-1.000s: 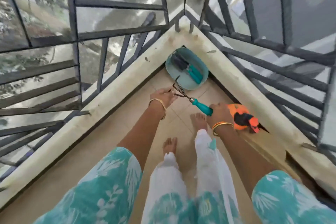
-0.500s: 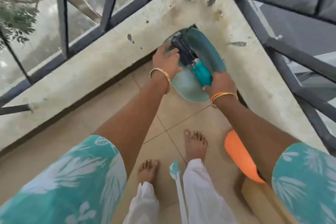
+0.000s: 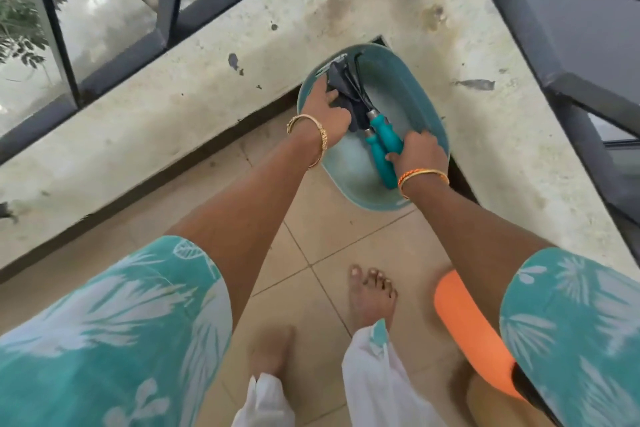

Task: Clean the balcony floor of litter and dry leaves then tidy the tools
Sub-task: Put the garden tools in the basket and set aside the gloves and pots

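both hands are inside the teal basin [image 3: 412, 80], which sits on the floor tiles [image 3: 332, 243] wedged into the corner of the concrete ledge [image 3: 194, 80]. the right hand [image 3: 420, 154] curls round the teal handles of the garden tools [image 3: 379, 146], while the left hand [image 3: 327, 107] lies with fairly straight fingers on their dark metal heads [image 3: 341, 83].

the likely trouble is the prongs and blade edges under the left fingers; a careless push could nick skin or tip the light basin. the handles could also roll apart if let go unevenly.

room is tight: ledge on two sides and railing bars [image 3: 166, 10] above, so the only free way out is back toward the bare feet [image 3: 372, 295]. an orange object [image 3: 464, 322] lies near the right arm.
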A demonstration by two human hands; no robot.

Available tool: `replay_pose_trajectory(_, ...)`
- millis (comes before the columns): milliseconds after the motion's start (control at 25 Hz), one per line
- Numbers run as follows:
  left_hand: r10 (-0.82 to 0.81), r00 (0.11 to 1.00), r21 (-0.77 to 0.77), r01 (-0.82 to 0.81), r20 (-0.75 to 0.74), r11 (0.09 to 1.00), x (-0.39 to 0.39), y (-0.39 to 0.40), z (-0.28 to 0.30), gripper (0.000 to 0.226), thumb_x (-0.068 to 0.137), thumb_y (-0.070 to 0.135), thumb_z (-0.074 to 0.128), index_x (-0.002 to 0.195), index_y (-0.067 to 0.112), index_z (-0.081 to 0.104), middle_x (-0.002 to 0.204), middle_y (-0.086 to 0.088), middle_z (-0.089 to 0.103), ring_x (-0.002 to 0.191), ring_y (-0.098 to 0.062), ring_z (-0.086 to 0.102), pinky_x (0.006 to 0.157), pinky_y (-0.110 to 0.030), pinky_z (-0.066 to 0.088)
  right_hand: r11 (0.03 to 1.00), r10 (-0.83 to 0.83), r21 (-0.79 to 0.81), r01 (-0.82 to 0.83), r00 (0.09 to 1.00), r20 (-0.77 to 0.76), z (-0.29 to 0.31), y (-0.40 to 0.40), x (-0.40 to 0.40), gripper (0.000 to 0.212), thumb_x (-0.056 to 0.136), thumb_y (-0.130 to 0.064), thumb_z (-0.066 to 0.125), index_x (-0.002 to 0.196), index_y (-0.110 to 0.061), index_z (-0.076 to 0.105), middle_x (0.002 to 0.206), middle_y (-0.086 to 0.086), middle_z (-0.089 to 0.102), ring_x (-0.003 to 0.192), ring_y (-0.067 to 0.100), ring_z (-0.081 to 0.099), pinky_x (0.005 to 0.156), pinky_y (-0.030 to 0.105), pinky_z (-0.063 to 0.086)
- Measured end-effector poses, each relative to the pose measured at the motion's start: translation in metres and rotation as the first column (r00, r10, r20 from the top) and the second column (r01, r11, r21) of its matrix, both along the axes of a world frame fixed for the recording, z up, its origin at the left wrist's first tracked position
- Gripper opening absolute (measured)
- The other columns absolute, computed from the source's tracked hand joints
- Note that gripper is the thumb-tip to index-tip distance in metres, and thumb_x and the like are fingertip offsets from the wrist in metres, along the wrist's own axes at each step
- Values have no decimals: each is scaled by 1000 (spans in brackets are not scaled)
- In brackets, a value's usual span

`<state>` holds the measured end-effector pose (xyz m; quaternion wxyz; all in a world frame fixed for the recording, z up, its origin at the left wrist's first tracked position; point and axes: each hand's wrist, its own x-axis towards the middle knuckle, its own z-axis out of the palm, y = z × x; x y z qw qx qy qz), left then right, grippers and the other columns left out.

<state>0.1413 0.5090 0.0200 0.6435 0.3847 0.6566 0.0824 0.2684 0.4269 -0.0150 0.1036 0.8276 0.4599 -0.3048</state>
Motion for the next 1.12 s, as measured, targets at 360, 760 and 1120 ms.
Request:
replay_pose_trajectory(360,-354,854,195,449,-381,872,-43,-48,99,69,86,-1,44,149,21,25,143,-7,43,124,-25,46,98,-27,40,975,110,202,-97,993,-53,96,-10,-12,24,94,-24,46,107,-7,55,107,14,56,102,31,50,74,37,43)
replay_pose_trajectory(760,-345,581,18,528,-737,849,-126,-172,226,72,92,19,43,152,16,4,159,-10,-2,147,-27,4,116,-39,17,701,604,430,-569,794,67,234,-64,-104,51,82,-29,39,121,1,51,125,25,51,112,41,51,90,46,47)
replay_pose_trajectory(1120,-175,588,-109,147,-790,983,-219,-346,289,78,93,21,43,152,13,-7,159,-13,-14,147,-29,-7,119,-41,6,394,895,378,-838,443,48,320,-169,-243,57,87,-35,35,131,-2,46,139,20,45,129,37,41,99,48,41)
